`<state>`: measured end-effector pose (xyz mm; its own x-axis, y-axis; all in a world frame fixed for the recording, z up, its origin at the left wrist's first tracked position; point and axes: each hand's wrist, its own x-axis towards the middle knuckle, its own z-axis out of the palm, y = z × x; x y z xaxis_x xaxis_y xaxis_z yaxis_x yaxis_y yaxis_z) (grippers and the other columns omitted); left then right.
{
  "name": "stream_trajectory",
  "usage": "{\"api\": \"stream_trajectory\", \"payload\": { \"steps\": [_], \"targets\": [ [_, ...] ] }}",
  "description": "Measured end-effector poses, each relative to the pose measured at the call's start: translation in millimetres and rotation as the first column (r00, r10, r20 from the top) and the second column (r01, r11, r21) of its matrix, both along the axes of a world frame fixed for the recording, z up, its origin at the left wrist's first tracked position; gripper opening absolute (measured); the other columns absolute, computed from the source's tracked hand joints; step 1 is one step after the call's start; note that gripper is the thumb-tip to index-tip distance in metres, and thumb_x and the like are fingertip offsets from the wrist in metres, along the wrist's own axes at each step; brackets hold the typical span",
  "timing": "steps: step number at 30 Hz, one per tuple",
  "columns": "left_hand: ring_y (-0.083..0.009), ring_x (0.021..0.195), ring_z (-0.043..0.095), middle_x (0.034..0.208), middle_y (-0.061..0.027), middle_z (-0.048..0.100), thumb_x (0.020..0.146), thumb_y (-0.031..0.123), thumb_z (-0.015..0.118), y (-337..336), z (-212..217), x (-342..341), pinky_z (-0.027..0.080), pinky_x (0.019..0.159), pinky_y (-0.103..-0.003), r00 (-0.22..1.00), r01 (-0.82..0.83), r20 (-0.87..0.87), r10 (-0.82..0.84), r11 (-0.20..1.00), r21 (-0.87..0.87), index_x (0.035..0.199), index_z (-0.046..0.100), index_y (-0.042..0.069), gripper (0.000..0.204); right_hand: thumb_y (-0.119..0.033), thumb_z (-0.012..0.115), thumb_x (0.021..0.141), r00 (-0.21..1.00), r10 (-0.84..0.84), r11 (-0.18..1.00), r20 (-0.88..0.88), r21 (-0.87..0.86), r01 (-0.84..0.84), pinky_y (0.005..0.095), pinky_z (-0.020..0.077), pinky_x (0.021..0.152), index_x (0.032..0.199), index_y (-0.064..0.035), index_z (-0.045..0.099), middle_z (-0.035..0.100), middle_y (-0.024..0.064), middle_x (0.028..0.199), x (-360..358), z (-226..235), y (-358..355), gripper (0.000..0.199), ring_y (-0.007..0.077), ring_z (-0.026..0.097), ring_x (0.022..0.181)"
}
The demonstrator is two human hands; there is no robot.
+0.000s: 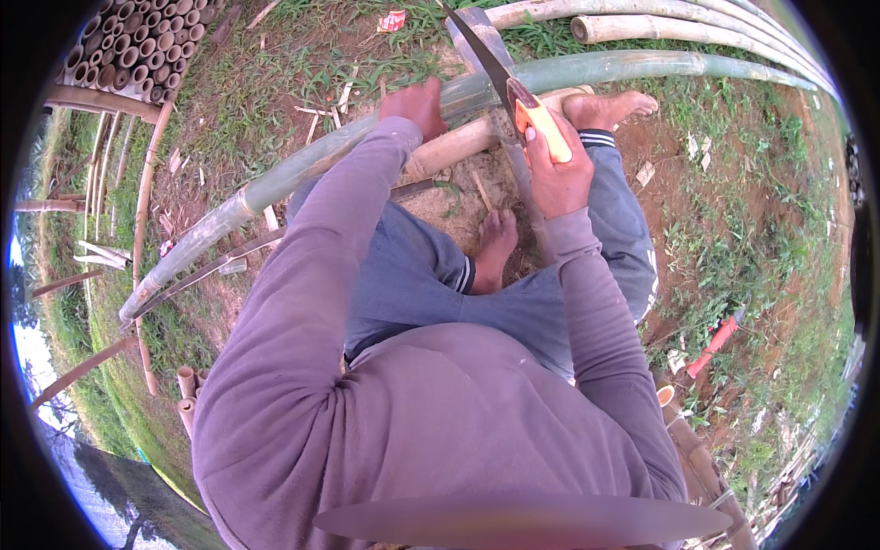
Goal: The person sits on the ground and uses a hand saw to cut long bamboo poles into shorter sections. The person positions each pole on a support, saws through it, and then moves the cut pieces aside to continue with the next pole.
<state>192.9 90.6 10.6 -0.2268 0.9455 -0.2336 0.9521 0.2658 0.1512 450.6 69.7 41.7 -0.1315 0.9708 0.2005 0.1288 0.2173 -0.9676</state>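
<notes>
A long green bamboo pole [302,167] runs from the lower left up across to the far right. My left hand [417,107] is closed over the pole, gripping it left of the saw. In my right hand [557,174] is the orange-and-cream handle of a hand saw [484,57]. Its dark blade slants up and left across the pole; whether the teeth have cut into it I cannot tell. Beneath the green pole lies a thicker tan bamboo pole [454,149]. My right foot [610,109] rests beside these poles, and my left foot is on the soil nearer me.
Several pale bamboo poles [642,29] lie at the far right. Stacked cut bamboo pieces [137,46] fill a rack at the far left. A tool with a red handle [713,348] lies in the grass on my right. A red-and-white wrapper [391,21] is on the ground ahead.
</notes>
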Motion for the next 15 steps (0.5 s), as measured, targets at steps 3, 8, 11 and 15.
{"api": "stream_trajectory", "payload": {
  "steps": [3,8,11,15],
  "targets": [
    [-0.0423,0.111,0.073,0.121,-0.0207,0.073,0.079,0.032,0.083,-4,0,-7,0.059,0.094,-0.052,1.0,0.007,0.009,-0.007,0.999,0.032,0.125,0.057,0.01,0.057,-0.01,0.074,0.099,0.999,0.015,0.999,0.048,0.043,-0.017,0.0353,0.0567,0.098,0.137,0.0036,0.065,0.074,0.0186,0.128,22,0,-34,0.042,0.0228,0.072,0.113],
    [-0.0415,0.108,0.073,0.117,-0.0205,0.073,0.079,0.028,0.082,-15,-13,-11,0.059,0.094,-0.051,1.0,-0.016,-0.014,0.017,0.996,0.092,0.124,0.058,0.009,0.055,-0.006,0.069,0.102,0.993,0.048,0.995,0.11,-0.089,-0.039,0.0296,0.0584,0.089,0.141,0.0081,0.06,0.068,0.0167,0.137,92,9,-110,0.043,0.0186,0.071,0.105],
    [-0.0415,0.108,0.073,0.117,-0.0207,0.073,0.078,0.027,0.083,-11,-16,-8,0.059,0.095,-0.051,1.0,-0.026,-0.01,0.027,0.994,0.104,0.124,0.058,0.009,0.056,-0.006,0.072,0.099,0.997,0.02,1.0,0.074,0.017,-0.021,0.033,0.0559,0.1,0.138,0.0083,0.062,0.072,0.019,0.131,69,1,-85,0.043,0.0231,0.072,0.115],
    [-0.0415,0.108,0.073,0.116,-0.02,0.073,0.078,0.027,0.083,-4,-4,1,0.059,0.095,-0.051,1.0,0.006,0.024,-0.008,0.995,0.1,0.126,0.058,0.009,0.057,-0.007,0.072,0.099,0.994,0.032,0.997,0.101,0.059,-0.039,0.0336,0.0561,0.098,0.135,0.0062,0.065,0.074,0.0188,0.128,-13,7,8,0.039,0.0227,0.072,0.115]
  ]
}}
